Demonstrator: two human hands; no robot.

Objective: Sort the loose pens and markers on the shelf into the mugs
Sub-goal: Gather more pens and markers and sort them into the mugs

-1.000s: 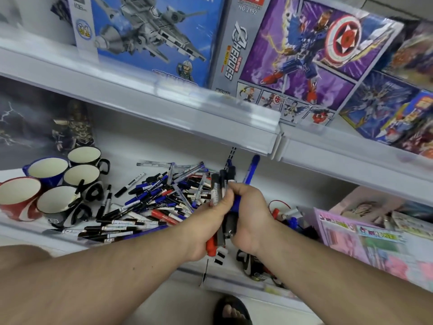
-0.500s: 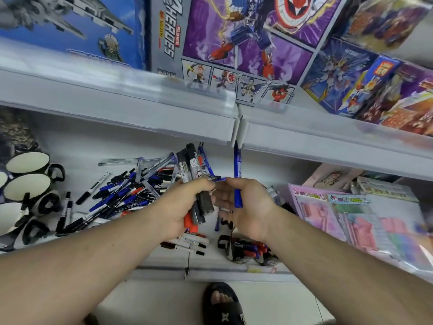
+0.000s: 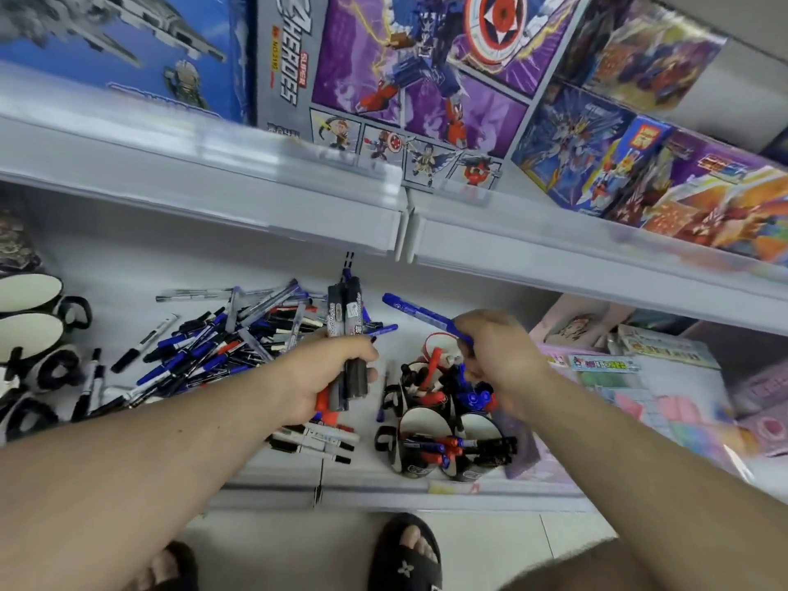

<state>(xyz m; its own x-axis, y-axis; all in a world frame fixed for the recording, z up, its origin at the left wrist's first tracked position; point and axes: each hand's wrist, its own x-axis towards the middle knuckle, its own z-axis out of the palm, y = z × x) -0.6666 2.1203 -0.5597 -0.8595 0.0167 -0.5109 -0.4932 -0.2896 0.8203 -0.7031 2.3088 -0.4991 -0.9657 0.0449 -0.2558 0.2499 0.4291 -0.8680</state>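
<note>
Above the mugs (image 3: 420, 437), right hand (image 3: 503, 356) pinches a blue pen (image 3: 420, 313); left hand (image 3: 328, 373) grips black markers (image 3: 346, 317) labelled "Marker".

Toy boxes and stationery packs
Toy boxes (image 3: 426, 70) line the upper shelf above the hands; pink stationery packs (image 3: 639, 390) lie right of them.

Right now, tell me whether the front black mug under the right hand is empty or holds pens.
Holds pens. The front black mug shows red, blue and black caps inside its white rim, just below the right hand.
</note>
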